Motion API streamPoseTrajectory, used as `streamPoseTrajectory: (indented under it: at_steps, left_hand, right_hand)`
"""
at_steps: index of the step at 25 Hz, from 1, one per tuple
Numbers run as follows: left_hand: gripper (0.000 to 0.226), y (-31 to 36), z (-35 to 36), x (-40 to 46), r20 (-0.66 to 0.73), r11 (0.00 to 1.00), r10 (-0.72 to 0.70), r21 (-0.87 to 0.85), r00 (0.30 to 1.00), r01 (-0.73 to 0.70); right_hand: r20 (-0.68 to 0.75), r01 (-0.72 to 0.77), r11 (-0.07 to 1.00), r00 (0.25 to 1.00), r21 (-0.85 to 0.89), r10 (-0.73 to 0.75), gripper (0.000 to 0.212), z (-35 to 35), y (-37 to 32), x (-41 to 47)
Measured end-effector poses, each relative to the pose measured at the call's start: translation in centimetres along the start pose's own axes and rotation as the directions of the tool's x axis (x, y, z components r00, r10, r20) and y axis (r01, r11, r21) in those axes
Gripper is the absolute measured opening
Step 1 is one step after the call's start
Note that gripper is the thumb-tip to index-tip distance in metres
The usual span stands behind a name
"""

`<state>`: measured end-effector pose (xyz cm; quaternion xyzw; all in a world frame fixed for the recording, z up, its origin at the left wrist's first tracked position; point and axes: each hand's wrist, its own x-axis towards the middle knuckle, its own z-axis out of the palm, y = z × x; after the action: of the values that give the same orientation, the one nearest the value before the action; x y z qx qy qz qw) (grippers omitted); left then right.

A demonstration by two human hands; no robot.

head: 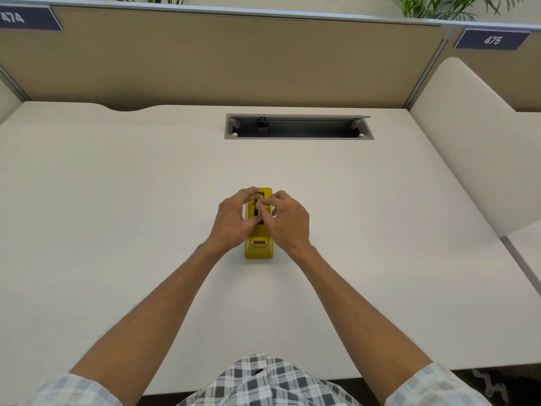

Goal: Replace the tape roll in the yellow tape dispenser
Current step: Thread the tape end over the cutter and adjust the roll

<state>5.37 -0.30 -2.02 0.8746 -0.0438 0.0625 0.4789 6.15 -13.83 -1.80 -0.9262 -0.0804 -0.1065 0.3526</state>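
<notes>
1. A yellow tape dispenser (259, 247) stands on a pale desk (117, 200), roughly midway between the left and right edges and a little nearer the front edge than the back. Its cutter end points toward the person.
2. Both bare forearms reach forward from the front edge of the desk and meet over the dispenser.
3. The left hand (231, 219) curls around the dispenser's left side, fingers arched over its top and thumb low beside the body, gripping it.
4. The right hand (288, 219) comes in from the right, thumb and forefinger pinched narrowly together over the dark opening in the dispenser's top. Whether they hold anything there is too small to tell.
5. The tape roll itself cannot be made out; the hands cover the middle of the dispenser.
6. Near the back edge, right of centre, a cable tray (298, 127) is sunk into the desk, lid open.
7. A tan partition (222, 60) rises behind the back edge.
</notes>
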Motion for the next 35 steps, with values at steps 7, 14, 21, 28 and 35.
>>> streamPoseTrajectory:
  at_steps: [7,14,21,28,35]
  left_hand:
    - [0.05,0.14,-0.38,0.37,0.037,0.999,0.025,0.04,0.999,-0.026]
    - [0.036,0.25,-0.47,0.36,0.063,0.995,0.062,0.07,0.996,-0.066]
    - [0.033,0.46,-0.54,0.41,0.065,0.992,0.089,0.087,0.994,-0.094]
    - [0.033,0.28,-0.46,0.39,0.063,0.992,0.07,0.099,0.996,-0.076]
    - [0.032,0.41,-0.48,0.49,0.07,0.99,0.068,0.117,0.995,-0.076]
  right_hand:
    - [0.048,0.126,0.985,0.991,-0.114,-0.122,0.017,-0.48,-0.28,-0.27]
    - [0.018,0.166,0.969,0.986,-0.183,-0.165,0.019,-0.77,-0.79,-0.09]
    - [0.056,0.261,0.91,0.965,-0.324,-0.257,0.02,-0.58,-0.8,0.42]
    - [0.059,0.223,0.912,0.974,-0.345,-0.216,0.021,-0.47,-0.85,-0.12]
    - [0.077,0.23,0.919,0.973,-0.321,-0.217,0.019,-0.39,-0.68,0.08]
